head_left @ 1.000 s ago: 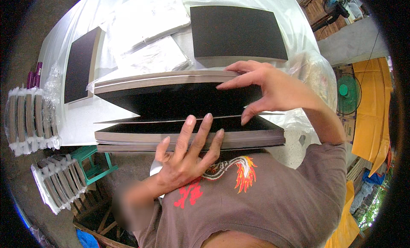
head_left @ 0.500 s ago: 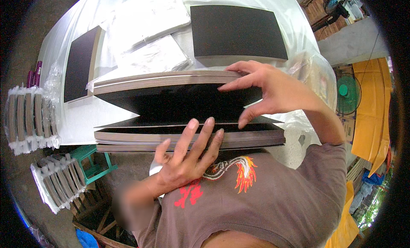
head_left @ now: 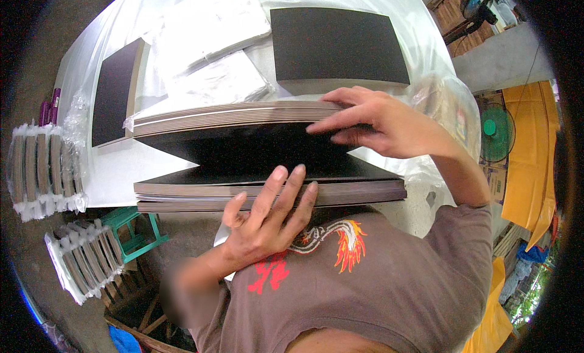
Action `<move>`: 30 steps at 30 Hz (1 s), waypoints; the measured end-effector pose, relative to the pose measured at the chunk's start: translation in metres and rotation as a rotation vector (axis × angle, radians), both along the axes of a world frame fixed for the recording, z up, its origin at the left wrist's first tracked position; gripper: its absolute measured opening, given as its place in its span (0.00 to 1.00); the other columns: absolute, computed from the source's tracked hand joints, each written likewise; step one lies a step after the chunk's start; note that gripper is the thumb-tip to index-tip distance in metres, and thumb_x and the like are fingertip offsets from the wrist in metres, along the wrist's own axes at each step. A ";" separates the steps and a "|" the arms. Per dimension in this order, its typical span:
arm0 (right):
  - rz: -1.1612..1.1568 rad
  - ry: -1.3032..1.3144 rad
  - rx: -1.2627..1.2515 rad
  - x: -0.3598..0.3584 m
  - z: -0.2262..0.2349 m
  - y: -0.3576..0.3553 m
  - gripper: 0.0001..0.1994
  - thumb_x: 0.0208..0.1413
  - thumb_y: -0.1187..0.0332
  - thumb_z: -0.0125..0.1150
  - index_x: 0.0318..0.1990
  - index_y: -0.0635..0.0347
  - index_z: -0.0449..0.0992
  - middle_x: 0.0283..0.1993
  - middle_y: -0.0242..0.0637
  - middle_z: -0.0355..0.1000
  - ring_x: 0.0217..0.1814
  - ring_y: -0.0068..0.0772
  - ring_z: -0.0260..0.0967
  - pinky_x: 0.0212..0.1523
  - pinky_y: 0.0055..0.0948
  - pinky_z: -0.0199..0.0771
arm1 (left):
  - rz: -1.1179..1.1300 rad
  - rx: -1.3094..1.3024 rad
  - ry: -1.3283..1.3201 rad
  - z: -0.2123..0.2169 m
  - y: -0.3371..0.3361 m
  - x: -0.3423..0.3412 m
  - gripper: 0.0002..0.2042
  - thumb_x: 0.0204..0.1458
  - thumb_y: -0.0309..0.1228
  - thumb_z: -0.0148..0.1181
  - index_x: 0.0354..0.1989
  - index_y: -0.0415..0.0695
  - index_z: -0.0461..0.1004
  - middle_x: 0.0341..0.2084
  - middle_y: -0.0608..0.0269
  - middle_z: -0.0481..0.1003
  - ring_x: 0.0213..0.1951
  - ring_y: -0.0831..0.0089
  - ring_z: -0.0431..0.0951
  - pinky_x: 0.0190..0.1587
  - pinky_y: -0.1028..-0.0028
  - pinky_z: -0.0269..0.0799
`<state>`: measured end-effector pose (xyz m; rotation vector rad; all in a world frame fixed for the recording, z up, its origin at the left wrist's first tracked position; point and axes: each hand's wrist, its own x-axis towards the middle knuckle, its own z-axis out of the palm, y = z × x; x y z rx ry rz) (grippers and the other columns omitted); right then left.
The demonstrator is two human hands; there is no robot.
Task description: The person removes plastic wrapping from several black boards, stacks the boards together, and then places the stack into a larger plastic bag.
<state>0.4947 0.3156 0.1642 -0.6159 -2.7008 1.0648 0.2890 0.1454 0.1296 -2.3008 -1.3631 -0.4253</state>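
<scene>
Before me a thick pack of black boards (head_left: 267,159) with grey-brown edges stands parted like an open book, one part toward my body and one leaning away. My left hand (head_left: 267,222) has its fingers stretched and spread over the edges of the near part. My right hand (head_left: 380,122) is at the right end of the far part. One finger rests along its top edge; the index finger and thumb lie apart at the dark inner face. The fold between the two parts is in deep shadow.
Black board stacks lie at the back right (head_left: 340,45) and left (head_left: 115,97) of the white-covered table (head_left: 112,179). White plastic-wrapped packs (head_left: 213,30) sit between them. Wrapped bundles (head_left: 45,170) stand at the left, near a green stool (head_left: 137,237). A green fan (head_left: 496,131) is at right.
My right thumb has moved up from the near part toward the far part. A black board that stood slightly raised now lies down on the near part. My left hand has hardly moved.
</scene>
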 end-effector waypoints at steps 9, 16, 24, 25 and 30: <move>-0.030 -0.033 0.018 -0.001 0.011 -0.003 0.31 0.31 0.56 0.72 0.50 0.49 0.74 0.54 0.50 0.65 0.55 0.51 0.63 0.54 0.38 0.64 | 0.073 -0.073 -0.065 -0.003 0.002 0.007 0.09 0.50 0.41 0.52 0.40 0.67 0.72 0.54 0.68 0.69 0.57 0.67 0.65 0.59 0.60 0.41; 0.009 0.029 -0.116 -0.003 0.009 0.002 0.21 0.42 0.69 0.65 0.48 0.45 0.75 0.53 0.49 0.66 0.54 0.50 0.64 0.52 0.38 0.65 | -0.050 0.044 0.044 -0.003 -0.004 -0.004 0.13 0.50 0.39 0.50 0.43 0.63 0.75 0.48 0.73 0.72 0.56 0.73 0.64 0.57 0.52 0.38; -0.078 -0.051 -0.008 -0.002 0.009 -0.006 0.21 0.40 0.60 0.68 0.45 0.51 0.77 0.55 0.50 0.64 0.56 0.50 0.63 0.54 0.37 0.65 | 0.040 0.015 0.006 -0.001 -0.001 0.003 0.11 0.48 0.43 0.53 0.41 0.65 0.75 0.48 0.73 0.74 0.54 0.75 0.67 0.56 0.59 0.39; -0.069 -0.047 0.003 -0.002 0.010 -0.006 0.23 0.37 0.59 0.69 0.46 0.52 0.77 0.55 0.50 0.64 0.56 0.50 0.63 0.54 0.37 0.65 | 0.046 0.010 0.009 0.000 0.000 0.003 0.11 0.48 0.43 0.53 0.40 0.65 0.75 0.48 0.73 0.73 0.54 0.75 0.67 0.57 0.59 0.39; -0.046 -0.033 0.004 -0.002 0.008 -0.002 0.31 0.29 0.55 0.73 0.46 0.53 0.76 0.55 0.50 0.64 0.56 0.51 0.63 0.54 0.38 0.64 | 0.055 -0.002 -0.027 -0.002 0.001 0.003 0.11 0.48 0.45 0.54 0.40 0.66 0.75 0.51 0.71 0.72 0.57 0.74 0.64 0.59 0.60 0.36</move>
